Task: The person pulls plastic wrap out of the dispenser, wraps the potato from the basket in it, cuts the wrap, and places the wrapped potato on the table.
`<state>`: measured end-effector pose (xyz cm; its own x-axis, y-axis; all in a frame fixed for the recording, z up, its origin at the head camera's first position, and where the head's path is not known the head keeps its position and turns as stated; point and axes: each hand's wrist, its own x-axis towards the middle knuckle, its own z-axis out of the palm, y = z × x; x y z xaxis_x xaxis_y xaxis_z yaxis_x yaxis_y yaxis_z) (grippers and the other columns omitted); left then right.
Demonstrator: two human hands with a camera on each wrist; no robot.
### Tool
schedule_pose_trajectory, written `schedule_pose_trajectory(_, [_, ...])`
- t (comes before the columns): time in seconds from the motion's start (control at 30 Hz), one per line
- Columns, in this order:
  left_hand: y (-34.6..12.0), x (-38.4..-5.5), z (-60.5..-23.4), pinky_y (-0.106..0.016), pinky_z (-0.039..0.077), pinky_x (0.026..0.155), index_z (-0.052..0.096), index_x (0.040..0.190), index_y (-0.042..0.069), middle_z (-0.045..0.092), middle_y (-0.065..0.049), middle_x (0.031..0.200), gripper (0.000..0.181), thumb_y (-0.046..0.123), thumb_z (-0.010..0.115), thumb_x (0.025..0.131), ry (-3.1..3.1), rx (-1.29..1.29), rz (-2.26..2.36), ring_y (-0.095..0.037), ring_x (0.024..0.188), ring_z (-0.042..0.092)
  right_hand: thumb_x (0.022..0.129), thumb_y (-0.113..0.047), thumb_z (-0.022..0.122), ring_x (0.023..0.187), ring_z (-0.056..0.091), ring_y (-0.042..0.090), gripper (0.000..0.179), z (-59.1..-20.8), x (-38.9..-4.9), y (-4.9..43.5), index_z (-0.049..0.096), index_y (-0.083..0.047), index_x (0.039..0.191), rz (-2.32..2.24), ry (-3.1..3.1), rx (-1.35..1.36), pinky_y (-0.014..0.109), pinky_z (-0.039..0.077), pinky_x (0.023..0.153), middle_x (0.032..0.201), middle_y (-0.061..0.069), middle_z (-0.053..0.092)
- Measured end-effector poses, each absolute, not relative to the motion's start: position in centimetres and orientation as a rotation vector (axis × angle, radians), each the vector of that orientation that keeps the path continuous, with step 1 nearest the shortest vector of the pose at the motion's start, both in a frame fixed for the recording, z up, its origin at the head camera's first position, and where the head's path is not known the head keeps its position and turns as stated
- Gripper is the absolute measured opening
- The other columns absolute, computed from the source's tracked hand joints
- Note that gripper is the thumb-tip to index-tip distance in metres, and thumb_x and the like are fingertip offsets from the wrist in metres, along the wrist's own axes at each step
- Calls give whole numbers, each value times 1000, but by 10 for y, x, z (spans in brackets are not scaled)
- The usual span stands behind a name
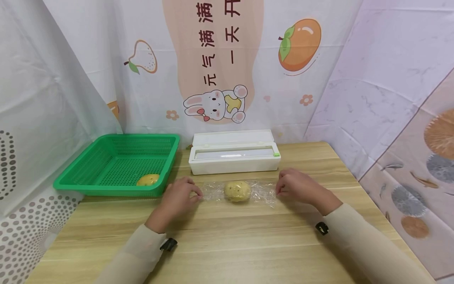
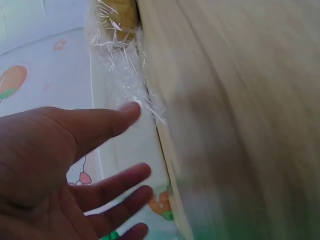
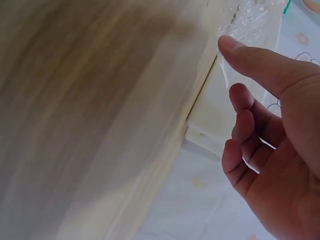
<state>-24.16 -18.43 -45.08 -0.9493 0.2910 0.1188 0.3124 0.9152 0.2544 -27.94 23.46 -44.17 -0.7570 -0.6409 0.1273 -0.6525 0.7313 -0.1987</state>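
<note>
On the tabletop lies a potato [image 1: 237, 191] wrapped in clear plastic wrap [image 1: 260, 191], whose loose ends stretch out to both sides. My left hand [image 1: 181, 194] is at the wrap's left end, pinching its edge near the thumb tip. The left index finger is hidden behind the thumb [image 2: 131, 111] in the left wrist view. At the opposite end, my right hand [image 1: 296, 187] pinches the wrap between thumb and a hidden index finger. The other right fingers [image 3: 244, 122] curl loosely, holding nothing. The potato sits midway between the hands.
Behind the potato stands a white cling film box [image 1: 234, 165] with its lid raised and a roll inside. At the left is a green basket [image 1: 117, 190] with another potato [image 1: 147, 180] in it. A printed curtain [image 1: 142, 98] hangs behind the table [image 1: 230, 244].
</note>
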Motion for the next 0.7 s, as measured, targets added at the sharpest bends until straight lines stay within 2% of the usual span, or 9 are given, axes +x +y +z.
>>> schedule_pose_trajectory(0.3, [-176,-243,-447,-48,47,83,84,94,32,70,4,104,5,31,80,92,-3078,-417,-391,-23,104,62,86,-19,86,78,52,5,16,-449,-285,232,79,-33,81,352,-2951,1023,27,49,73,82,-12,57])
schedule_pose_trajectory(0.37, [-179,-242,-447,-48,50,84,84,97,29,71,4,104,7,29,79,93,-3081,-434,-513,-22,105,64,86,-18,86,77,52,3,17,-450,-285,232,79,-33,81,374,-2947,1017,27,50,73,83,-13,58])
schedule_pose_trajectory(0.5, [-188,-241,-447,-44,55,91,82,109,21,74,0,113,15,24,74,96,-3040,-481,-951,-21,109,65,85,-16,85,79,55,4,14,-450,-286,234,80,-29,83,452,-2936,1012,29,52,75,85,-12,61])
schedule_pose_trajectory(0.6, [-192,-239,-445,-43,57,90,79,117,17,72,-4,124,21,22,72,98,-2959,-445,-1227,-26,114,65,84,-14,83,83,59,9,12,-448,-285,238,81,-24,89,582,-2925,999,32,54,78,88,-9,65])
schedule_pose_trajectory(0.7, [-190,-235,-440,-40,57,85,78,118,18,71,-6,128,21,20,72,97,-2871,-367,-1251,-29,115,66,85,-9,78,88,62,17,18,-445,-284,242,80,-18,100,765,-2881,974,38,53,80,94,-2,68])
